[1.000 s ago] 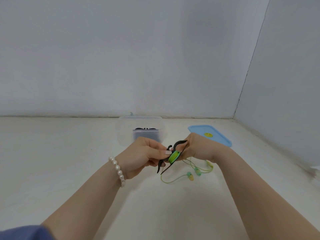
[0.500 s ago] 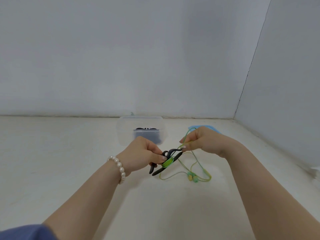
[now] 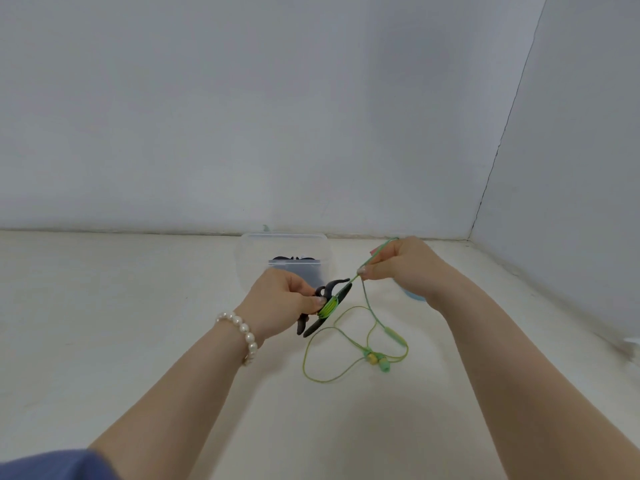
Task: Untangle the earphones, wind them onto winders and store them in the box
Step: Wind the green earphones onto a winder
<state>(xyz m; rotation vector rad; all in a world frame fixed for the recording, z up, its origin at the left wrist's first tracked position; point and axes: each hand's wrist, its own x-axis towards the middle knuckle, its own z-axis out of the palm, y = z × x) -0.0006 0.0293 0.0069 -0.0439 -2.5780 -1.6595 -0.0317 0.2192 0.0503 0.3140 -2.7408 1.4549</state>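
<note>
My left hand [image 3: 282, 303] grips black winder [image 3: 325, 308], green earphone cable [image 3: 372, 318] partly wound round its middle. My right hand [image 3: 403, 266] pinches cable, strand taut between hands. Loose loops and earbuds [image 3: 377, 362] on worktop [image 3: 138, 341] below right hand. Clear box [image 3: 284, 251] just beyond left hand, dark winder inside.
</note>
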